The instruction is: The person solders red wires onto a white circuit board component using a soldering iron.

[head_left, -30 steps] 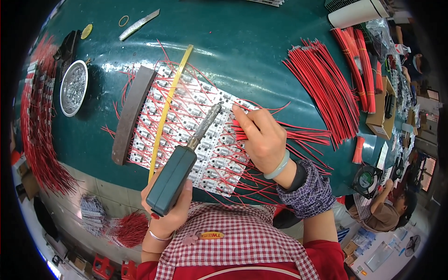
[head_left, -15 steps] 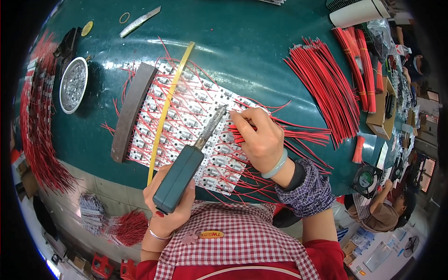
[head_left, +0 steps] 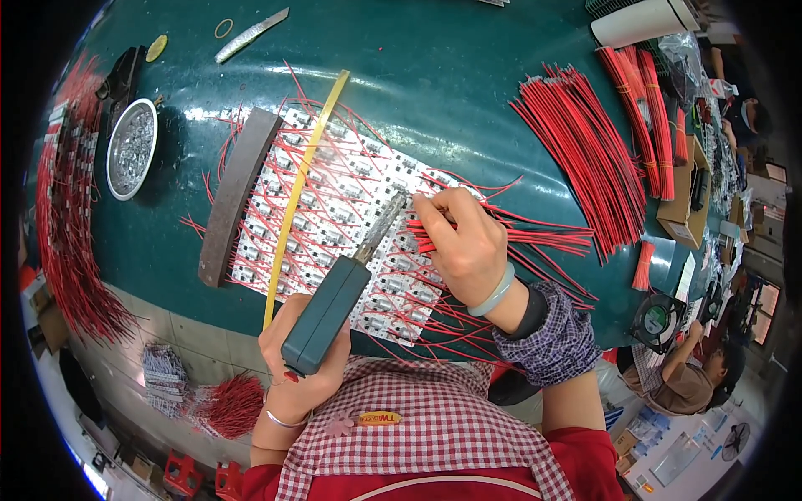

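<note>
Dark green, glossy workbench top [head_left: 468,92] fills the view, with a wide panel of small white circuit boards threaded with thin red wires [head_left: 334,221] lying at its centre. Your left hand [head_left: 302,367], at 6 o'clock, has its fingers wrapped tight around the teal handle of a soldering iron [head_left: 327,313], whose metal tip points toward 1 o'clock and reaches the panel just beside your right fingertips. Your right hand [head_left: 464,242], with a pale green bangle at the wrist, rests on the panel at 3 o'clock of centre, thumb and forefinger pinched together on a red wire. A long yellow strip [head_left: 301,188] crosses the panel lengthwise; a dark brown bar [head_left: 236,196] lies along its 9 o'clock edge. A round metal dish [head_left: 132,149] sits at 10 o'clock, and a loose bundle of red wires [head_left: 585,159] lies at 2 o'clock.
</note>
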Motion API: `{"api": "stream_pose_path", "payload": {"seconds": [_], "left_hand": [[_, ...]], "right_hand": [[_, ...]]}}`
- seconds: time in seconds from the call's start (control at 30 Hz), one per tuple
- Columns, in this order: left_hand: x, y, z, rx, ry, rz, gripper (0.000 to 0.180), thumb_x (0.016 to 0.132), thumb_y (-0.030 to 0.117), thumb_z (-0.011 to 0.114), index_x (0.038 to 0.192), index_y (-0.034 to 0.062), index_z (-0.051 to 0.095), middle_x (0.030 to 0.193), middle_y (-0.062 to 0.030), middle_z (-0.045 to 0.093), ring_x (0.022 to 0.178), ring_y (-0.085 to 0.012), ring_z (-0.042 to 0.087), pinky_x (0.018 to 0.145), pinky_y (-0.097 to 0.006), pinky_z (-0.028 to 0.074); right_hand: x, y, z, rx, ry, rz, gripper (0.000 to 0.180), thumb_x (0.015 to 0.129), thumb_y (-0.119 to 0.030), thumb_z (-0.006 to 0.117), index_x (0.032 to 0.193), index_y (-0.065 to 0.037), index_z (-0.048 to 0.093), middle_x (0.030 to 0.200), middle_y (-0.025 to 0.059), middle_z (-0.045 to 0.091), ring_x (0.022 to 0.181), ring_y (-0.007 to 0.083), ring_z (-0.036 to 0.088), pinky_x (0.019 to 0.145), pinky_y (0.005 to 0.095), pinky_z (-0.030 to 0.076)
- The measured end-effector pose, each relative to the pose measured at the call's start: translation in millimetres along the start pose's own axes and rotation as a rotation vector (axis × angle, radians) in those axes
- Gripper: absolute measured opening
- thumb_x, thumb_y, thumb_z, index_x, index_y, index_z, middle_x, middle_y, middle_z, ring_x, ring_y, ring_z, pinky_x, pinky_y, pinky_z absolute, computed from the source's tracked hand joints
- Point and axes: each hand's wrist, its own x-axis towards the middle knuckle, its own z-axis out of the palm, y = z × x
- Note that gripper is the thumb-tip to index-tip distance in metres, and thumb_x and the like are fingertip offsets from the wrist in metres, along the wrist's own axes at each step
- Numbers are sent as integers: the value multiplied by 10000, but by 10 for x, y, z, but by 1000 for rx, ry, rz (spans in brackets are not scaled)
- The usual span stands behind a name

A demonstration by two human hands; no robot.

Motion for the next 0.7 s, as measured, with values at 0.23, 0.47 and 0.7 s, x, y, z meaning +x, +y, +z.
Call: {"api": "stream_pose_path", "payload": {"seconds": [0.23,0.47,0.7], "left_hand": [[23,0,19,-42,55,41,170,719,-74,716,875,-44,652,809,-123,636,647,-222,627,609,-296,493],[-107,-125,-8,24,49,95,185,707,-74,701,889,-43,687,839,-136,651,649,-264,645,600,-316,514],[-36,19,-3,22,73,132,193,711,-79,704,900,-45,681,888,-146,662,687,-260,665,628,-313,528]], "right_hand": [[-3,-7,21,-9,-7,-7,518,576,112,655,1084,26,699,887,103,592,731,238,650,594,340,549],[8,-12,6,-32,-6,-19,495,594,111,648,1078,23,700,886,100,595,732,235,653,586,339,548],[2,-18,9,-30,-2,-21,485,595,113,649,1069,30,709,885,100,600,733,235,650,584,339,542]]}}
